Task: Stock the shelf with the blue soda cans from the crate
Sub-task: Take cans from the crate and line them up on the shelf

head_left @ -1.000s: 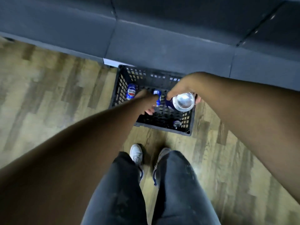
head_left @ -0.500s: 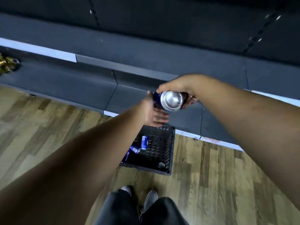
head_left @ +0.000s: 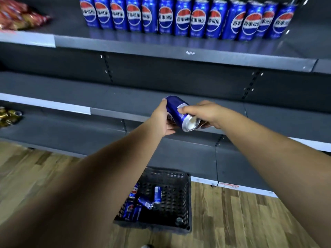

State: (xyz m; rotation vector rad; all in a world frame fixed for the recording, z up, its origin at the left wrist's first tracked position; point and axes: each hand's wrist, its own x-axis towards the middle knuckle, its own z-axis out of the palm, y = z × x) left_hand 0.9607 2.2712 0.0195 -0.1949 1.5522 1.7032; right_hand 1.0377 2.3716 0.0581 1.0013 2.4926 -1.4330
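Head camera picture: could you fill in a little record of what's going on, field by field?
held item: blue soda can, tilted, silver end toward camera
left hand: cups the can from the left side
right hand: grips the can from above
top shelf: row of blue cans standing upright
crate: black, on the floor, several cans left
far left: snack packets
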